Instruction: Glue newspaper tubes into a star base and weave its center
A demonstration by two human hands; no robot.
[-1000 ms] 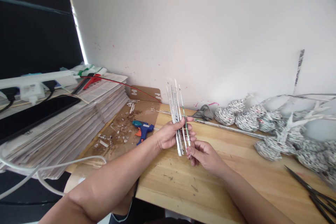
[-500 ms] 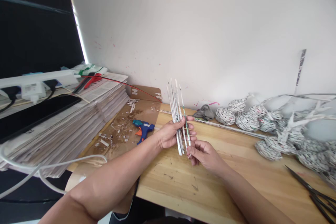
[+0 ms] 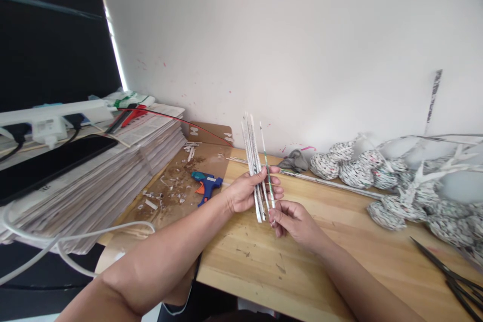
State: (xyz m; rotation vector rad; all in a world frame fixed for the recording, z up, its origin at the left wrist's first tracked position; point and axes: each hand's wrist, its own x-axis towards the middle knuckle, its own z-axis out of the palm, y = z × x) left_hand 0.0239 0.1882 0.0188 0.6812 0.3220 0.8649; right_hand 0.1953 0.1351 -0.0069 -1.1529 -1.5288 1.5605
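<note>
A bundle of thin rolled newspaper sticks (image 3: 250, 146) stands nearly upright in my left hand (image 3: 244, 192), thumb pressed across the front and fingers behind. One separate paper stick (image 3: 269, 176) with green print leans at the bundle's right side, beside my left fingertips. Its lower end is pinched between the thumb and fingers of my right hand (image 3: 287, 217). Both hands are above the wooden table (image 3: 241, 261). A blue and teal glue gun (image 3: 209, 186) lies to the left of my left hand.
Woven paper balls (image 3: 356, 173) and white branches (image 3: 418, 178) line the right back. Black scissors (image 3: 449, 274) lie at the right edge. On the left, stacked newspapers (image 3: 158, 146) carry a phone (image 3: 64, 163) and power strip (image 3: 53, 115). Paper scraps (image 3: 151, 205) litter the brown board.
The green-printed stick has shifted slightly right at its top, widening the gap from the bundle. My hands have otherwise barely moved.
</note>
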